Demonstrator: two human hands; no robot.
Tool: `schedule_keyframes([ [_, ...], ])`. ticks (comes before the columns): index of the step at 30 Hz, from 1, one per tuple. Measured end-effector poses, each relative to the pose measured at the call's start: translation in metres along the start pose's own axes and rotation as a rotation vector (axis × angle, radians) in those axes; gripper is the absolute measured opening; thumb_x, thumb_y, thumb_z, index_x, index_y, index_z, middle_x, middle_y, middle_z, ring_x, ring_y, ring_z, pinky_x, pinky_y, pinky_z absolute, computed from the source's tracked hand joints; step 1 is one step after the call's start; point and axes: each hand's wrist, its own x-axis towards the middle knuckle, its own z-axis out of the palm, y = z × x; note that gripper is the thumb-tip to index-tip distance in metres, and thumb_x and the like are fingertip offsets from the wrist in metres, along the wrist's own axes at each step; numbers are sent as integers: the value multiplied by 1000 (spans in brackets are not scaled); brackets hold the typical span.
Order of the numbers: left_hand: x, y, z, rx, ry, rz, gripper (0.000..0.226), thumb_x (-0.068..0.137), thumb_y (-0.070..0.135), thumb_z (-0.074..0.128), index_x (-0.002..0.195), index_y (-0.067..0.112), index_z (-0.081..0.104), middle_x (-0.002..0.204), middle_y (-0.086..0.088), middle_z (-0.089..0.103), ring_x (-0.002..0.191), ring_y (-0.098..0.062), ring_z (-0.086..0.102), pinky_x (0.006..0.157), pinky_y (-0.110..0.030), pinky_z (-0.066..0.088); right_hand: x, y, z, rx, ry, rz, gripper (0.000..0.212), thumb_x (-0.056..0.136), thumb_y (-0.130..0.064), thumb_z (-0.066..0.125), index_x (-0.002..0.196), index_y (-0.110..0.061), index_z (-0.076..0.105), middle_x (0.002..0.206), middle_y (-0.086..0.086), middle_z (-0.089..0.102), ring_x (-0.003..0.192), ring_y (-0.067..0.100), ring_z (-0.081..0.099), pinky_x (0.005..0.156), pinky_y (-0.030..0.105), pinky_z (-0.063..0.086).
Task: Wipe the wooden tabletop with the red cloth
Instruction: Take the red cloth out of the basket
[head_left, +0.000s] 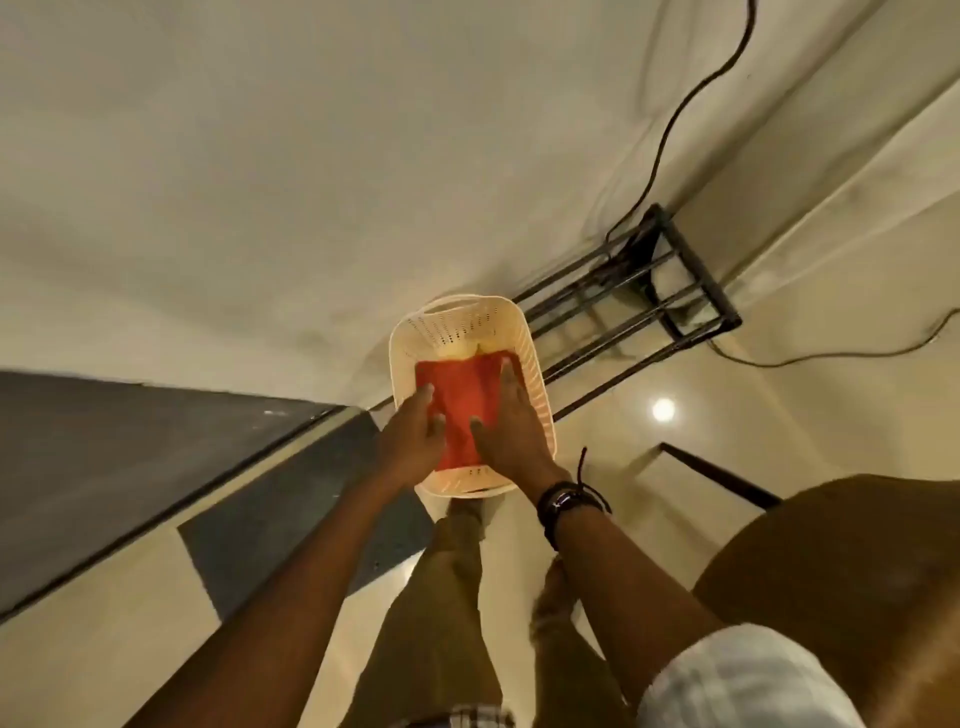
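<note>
The fingers (506, 376) of the right hand (511, 428) are laid straight and flat along the right edge of the red cloth (462, 410). Those of the left hand (413, 439) are stretched over its left edge, and nothing is clenched. The folded cloth is flanked on both sides, presumably so it can be lifted without unfolding. It is kept in a pale basket (457, 317) on the floor (675, 467), well apart from the unwiped wooden tabletop (857, 561).

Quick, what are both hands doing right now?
Left hand: on the red cloth's edge, grip cannot be told.
Right hand: open, flat on the cloth.
</note>
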Motion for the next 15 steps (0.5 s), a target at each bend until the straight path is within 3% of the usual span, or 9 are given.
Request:
schedule_keyframes([
  [3, 43, -22, 24, -128, 14, -151, 46, 107, 22, 40, 151, 15, 33, 154, -6, 40, 140, -29, 41, 114, -46, 37, 36, 32, 19, 31, -55, 168, 80, 98, -22, 55, 159, -8, 4, 163, 15, 22, 148, 34, 29, 120, 46, 30],
  [6, 79, -45, 46, -184, 17, -272, 41, 105, 23, 43, 145, 14, 37, 141, -8, 49, 128, -30, 51, 102, -44, 46, 64, 63, 37, 54, -72, 350, 79, 94, -28, 57, 156, -7, 12, 156, 16, 35, 139, 36, 41, 112, 50, 42],
  [9, 99, -58, 62, -159, 78, -356, 39, 102, 19, 48, 139, 11, 39, 131, -12, 51, 120, -32, 54, 93, -41, 48, 78, 87, 58, 13, -48, 395, 86, 85, -42, 52, 154, -14, 10, 148, 17, 43, 130, 37, 52, 101, 52, 50],
  [12, 112, -62, 77, -120, 148, -397, 42, 97, 17, 52, 137, 11, 40, 129, -14, 53, 116, -33, 56, 98, -51, 50, 80, 88, 72, -13, 5, 394, 80, 95, -30, 58, 155, -7, 10, 149, 18, 40, 130, 34, 52, 103, 48, 50],
  [15, 126, -64, 87, -189, 170, -463, 44, 96, 12, 53, 137, 7, 36, 120, -12, 53, 94, -21, 59, 73, -35, 52, 87, 85, 82, -27, 78, 456, 79, 97, -23, 59, 156, -5, 9, 154, 19, 30, 138, 36, 42, 109, 49, 45],
])
